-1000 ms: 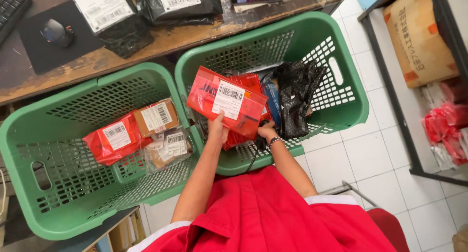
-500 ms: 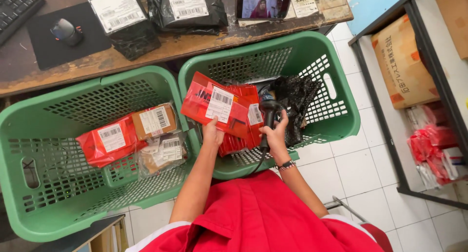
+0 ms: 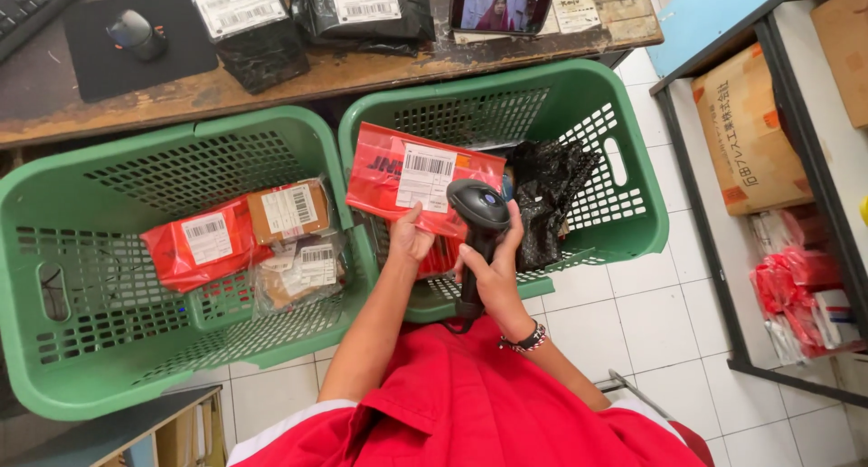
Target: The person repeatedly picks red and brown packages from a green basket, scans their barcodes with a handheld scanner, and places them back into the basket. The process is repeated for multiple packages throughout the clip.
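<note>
My left hand [image 3: 411,235] holds a flat red parcel [image 3: 418,178] with a white barcode label over the right green basket [image 3: 633,223]. My right hand [image 3: 493,273] grips a black handheld barcode scanner [image 3: 476,223], its head close against the parcel's right edge. Under the parcel, the right basket holds another red parcel and black plastic bags [image 3: 547,191]. The left green basket [image 3: 81,340] holds a red parcel [image 3: 199,244], a brown labelled packet [image 3: 289,211] and a clear-wrapped packet [image 3: 303,270].
A worn wooden desk [image 3: 316,74] runs along the top with black labelled bags [image 3: 362,10], a phone [image 3: 500,8], a mouse [image 3: 136,30] on a black pad and a keyboard corner. A shelf frame with cardboard boxes [image 3: 746,128] and red packets [image 3: 796,295] stands right on white tiles.
My right hand has brought the black scanner up out of the basket to the parcel. My left hand has lifted and turned the red parcel, label up.
</note>
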